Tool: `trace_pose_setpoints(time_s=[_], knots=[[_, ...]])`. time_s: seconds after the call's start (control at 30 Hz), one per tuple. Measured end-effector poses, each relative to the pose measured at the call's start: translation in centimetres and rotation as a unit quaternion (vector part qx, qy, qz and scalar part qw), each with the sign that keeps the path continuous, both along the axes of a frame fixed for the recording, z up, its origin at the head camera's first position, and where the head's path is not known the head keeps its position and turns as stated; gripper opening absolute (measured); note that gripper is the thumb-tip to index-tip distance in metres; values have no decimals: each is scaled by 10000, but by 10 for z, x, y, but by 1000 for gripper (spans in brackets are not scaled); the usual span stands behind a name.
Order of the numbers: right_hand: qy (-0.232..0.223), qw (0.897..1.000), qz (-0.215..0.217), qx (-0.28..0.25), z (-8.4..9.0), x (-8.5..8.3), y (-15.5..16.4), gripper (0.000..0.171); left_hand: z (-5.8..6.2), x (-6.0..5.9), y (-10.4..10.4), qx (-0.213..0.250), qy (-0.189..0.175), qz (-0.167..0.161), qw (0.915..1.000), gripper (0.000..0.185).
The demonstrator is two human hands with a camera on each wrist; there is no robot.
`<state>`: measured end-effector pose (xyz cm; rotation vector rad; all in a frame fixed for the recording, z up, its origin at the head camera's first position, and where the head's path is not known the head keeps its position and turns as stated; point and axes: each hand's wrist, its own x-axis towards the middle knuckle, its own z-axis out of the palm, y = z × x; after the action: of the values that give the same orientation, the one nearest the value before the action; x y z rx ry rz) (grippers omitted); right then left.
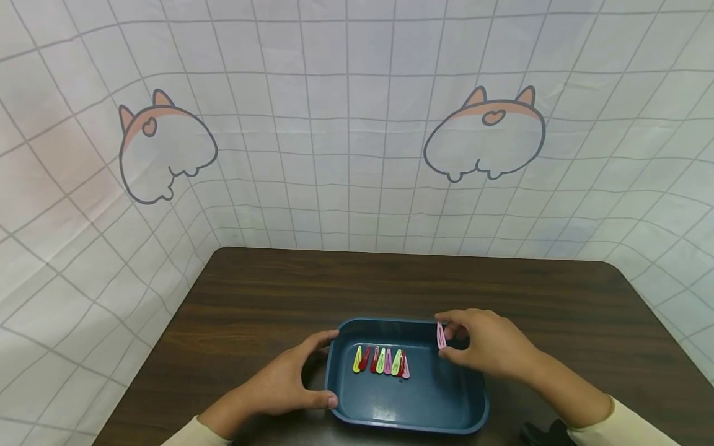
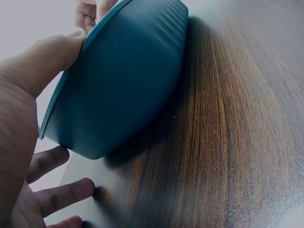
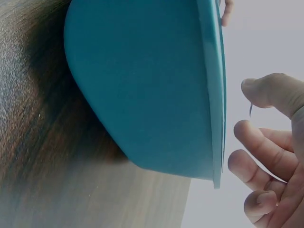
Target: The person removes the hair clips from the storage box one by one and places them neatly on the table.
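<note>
A dark teal tray (image 1: 471, 415) sits on the brown table near its front edge. Several hair clips (image 1: 381, 360) in yellow, red, pink and green lie in a row on its floor. My left hand (image 1: 290, 381) holds the tray's left wall, thumb (image 2: 52, 52) on the rim (image 2: 90, 35) and fingers (image 2: 61, 194) down by the table. My right hand (image 1: 485, 344) hovers over the tray's far right corner and pinches a pink hair clip (image 1: 441, 335) between thumb (image 3: 270, 92) and forefinger. The right wrist view shows the tray's outer wall (image 3: 142, 85).
The brown wooden table (image 1: 558, 297) runs back to a white grid-patterned cloth backdrop (image 1: 346, 124) with cartoon prints. A small black object (image 1: 543, 433) lies at the table's front edge, right of the tray.
</note>
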<state>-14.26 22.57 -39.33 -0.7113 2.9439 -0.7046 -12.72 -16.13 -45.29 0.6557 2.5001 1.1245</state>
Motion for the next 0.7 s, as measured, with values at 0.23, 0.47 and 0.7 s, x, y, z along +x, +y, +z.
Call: trace_pose_setpoints(time_s=[0.23,0.47,0.7], knots=[[-4,10000,-71,-53,2,0,6,54,-1,0,-1,1,31,3,10000,99],[-100,9997,-122,-180,1,-1,14,53,-1,-1,-2,17,22,3,10000,100],[-108,9996,-148,-203,-1,0,24,54,-2,-1,-1,-20,44,-10,10000,99]])
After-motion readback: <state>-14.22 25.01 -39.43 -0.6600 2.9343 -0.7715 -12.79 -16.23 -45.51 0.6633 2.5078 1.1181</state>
